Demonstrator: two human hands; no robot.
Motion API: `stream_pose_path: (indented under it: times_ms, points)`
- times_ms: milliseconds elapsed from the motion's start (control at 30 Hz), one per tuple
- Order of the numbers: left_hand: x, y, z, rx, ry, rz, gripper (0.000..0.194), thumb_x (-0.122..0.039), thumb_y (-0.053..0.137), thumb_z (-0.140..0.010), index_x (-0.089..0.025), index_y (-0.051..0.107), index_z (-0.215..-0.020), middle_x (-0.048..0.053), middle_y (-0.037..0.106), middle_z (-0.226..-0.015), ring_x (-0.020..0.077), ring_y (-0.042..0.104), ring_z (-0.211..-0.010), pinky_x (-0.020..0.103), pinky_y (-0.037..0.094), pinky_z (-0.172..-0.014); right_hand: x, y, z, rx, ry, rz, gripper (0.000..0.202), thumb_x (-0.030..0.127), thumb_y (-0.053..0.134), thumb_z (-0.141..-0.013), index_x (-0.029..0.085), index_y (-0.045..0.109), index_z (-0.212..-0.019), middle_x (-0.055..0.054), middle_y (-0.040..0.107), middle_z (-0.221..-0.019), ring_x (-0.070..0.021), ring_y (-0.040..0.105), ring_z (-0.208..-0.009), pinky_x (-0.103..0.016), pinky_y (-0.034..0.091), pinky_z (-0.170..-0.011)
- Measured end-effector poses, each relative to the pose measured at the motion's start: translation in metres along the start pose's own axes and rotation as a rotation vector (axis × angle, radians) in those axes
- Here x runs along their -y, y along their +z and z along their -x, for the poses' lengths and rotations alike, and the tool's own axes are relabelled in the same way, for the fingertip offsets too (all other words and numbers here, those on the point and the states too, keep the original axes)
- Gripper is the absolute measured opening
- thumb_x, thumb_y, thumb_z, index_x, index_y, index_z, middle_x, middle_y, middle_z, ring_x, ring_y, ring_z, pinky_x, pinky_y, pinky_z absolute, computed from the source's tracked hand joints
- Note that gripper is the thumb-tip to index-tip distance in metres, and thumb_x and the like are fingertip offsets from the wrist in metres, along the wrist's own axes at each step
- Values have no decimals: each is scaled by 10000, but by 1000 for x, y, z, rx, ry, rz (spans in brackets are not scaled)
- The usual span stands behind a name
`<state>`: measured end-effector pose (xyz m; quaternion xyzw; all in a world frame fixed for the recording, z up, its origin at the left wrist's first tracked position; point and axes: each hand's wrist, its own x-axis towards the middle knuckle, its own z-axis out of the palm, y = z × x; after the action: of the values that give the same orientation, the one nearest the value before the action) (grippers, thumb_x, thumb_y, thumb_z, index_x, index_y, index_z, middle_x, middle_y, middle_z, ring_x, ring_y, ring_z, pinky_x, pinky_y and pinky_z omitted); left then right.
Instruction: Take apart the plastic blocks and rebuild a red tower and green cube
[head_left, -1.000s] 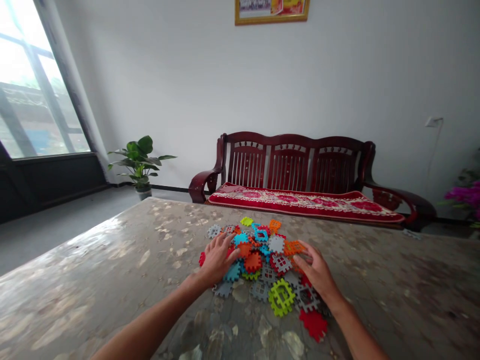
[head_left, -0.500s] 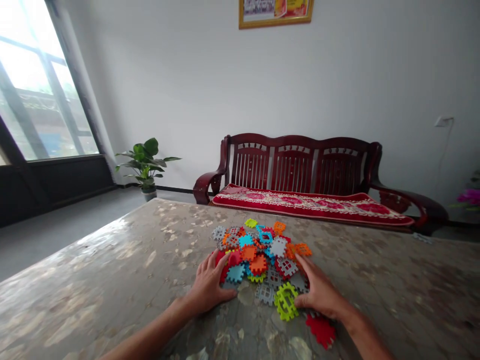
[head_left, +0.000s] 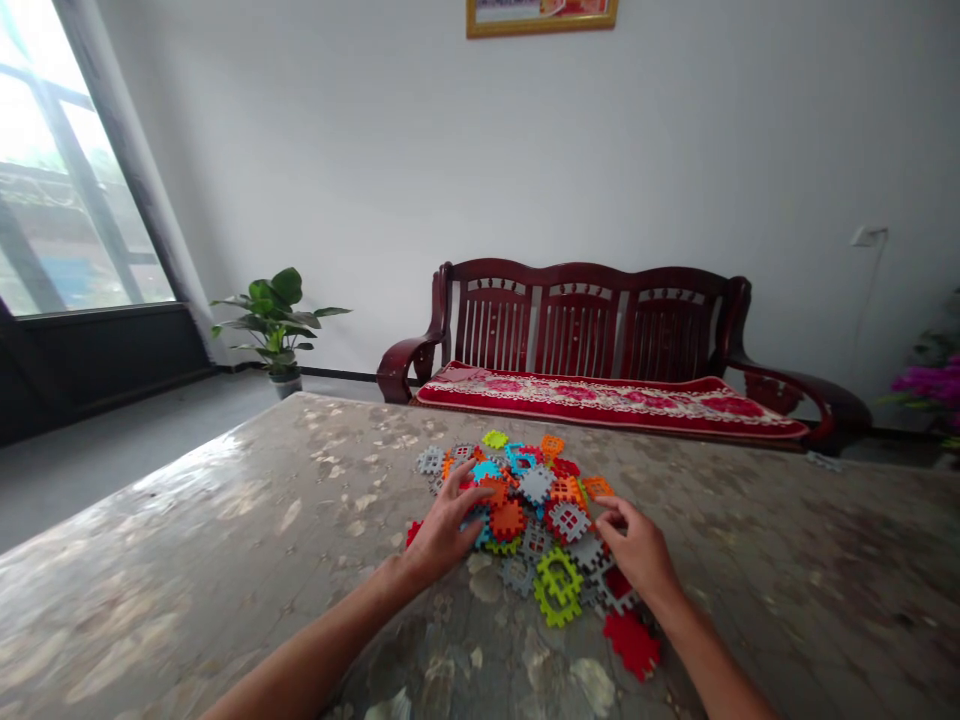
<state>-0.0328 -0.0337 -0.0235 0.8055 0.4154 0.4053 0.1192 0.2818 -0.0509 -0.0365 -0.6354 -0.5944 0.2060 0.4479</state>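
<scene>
Nearest on the floral-patterned bench [head_left: 225, 590], a solid red piece [head_left: 632, 642] with toothed edges lies at the near right end of a loose pile, a lime-green piece [head_left: 556, 583] to its left. The person's right hand [head_left: 637, 548] is at the pile's right side, its grip narrow, thumb and forefinger close together near a grey window piece [head_left: 568, 521]; whether anything is pinched there cannot be told. The left hand [head_left: 446, 525] reaches over the pile's left side, its grip wide, the fingers parted beside an orange piece [head_left: 507, 521]. More toothed pieces overlap between the hands. At the pile's far edge lies an orange window piece [head_left: 553, 446]. Beyond the bench stand a potted plant [head_left: 281, 320], left, and a dark wooden settee [head_left: 577, 275] with a red runner [head_left: 600, 396].
</scene>
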Motion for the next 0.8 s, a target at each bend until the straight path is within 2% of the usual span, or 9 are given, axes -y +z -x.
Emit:
stream_pose_path:
  times_ms: [67, 167, 267, 367, 467, 533, 600, 700, 800]
  points:
    - [-5, 2, -11, -32, -25, 62, 428, -123, 585, -801, -250, 642, -1206, 101, 380, -1517, 278, 340, -1424, 466, 303, -1173, 2, -4, -3, -15, 13, -170, 444, 469, 566, -758, 198, 654, -1098, -102, 730, -1023, -266, 687, -945, -399, 526, -881]
    - [-8, 0, -20, -82, -93, 192, 446, -294, 547, -895, -234, 547, -1337, 115, 433, -1496, 255, 338, -1431, 449, 295, -1172, 3, -17, -7, 68, 0, -290, 611, 532, 625, -752, 194, 587, -1259, -136, 637, -1296, -285, 606, -1185, -431, 464, -1017]
    - [3, -7, -19, -180, -220, 197, 430, -356, 487, -924, -232, 542, -1332, 94, 524, -1427, 232, 415, -1378, 429, 317, -1154, 2, -35, -7, 247, -22, -120, 860, 507, 752, -646, 211, 483, -1407, -132, 512, -1455, -314, 458, -1350, -478, 358, -1119]
    - [28, -17, -9, -297, -402, 45, 409, -350, 487, -891, -219, 584, -1266, 90, 613, -1307, 246, 518, -1265, 441, 376, -1102, 2, -49, 2, 449, -35, 140, 1123, 410, 848, -494, 193, 383, -1492, -163, 363, -1555, -345, 325, -1432, -487, 271, -1168]
    - [55, -27, 4, -358, -567, -140, 462, -329, 507, -845, -179, 577, -1276, 122, 629, -1267, 282, 543, -1223, 467, 406, -1067, 0, -51, 23, 532, -58, 346, 1292, 359, 882, -409, 234, 275, -1543, -165, 225, -1613, -365, 208, -1476, -493, 238, -1175]
    - [67, -31, 11, -374, -631, -209, 477, -310, 491, -842, -179, 568, -1294, 124, 631, -1262, 278, 560, -1203, 454, 427, -1047, -3, -46, 41, 545, -67, 443, 1333, 351, 887, -401, 269, 224, -1555, -158, 176, -1628, -370, 182, -1483, -501, 238, -1171]
    - [73, -33, 15, -377, -643, -244, 482, -290, 481, -839, -181, 566, -1301, 123, 631, -1263, 269, 571, -1195, 434, 437, -1039, -7, -39, 58, 499, -75, 521, 1233, 369, 853, -487, 267, 240, -1552, -154, 208, -1620, -364, 217, -1475, -508, 246, -1166]
    - [71, -32, 17, -361, -619, -263, 476, -272, 478, -836, -177, 577, -1292, 126, 632, -1254, 265, 573, -1198, 416, 436, -1042, -9, -30, 73, 319, -163, 589, 814, 398, 687, -729, 260, 413, -1483, -126, 397, -1540, -330, 355, -1415, -504, 290, -1145]
    - [64, -30, 16, -318, -618, -283, 454, -269, 474, -844, -200, 588, -1278, 111, 638, -1234, 261, 587, -1178, 408, 449, -1019, -4, -29, 73, 175, -283, 611, 528, 317, 573, -813, 265, 575, -1338, -97, 593, -1343, -283, 537, -1230, -441, 399, -1059]
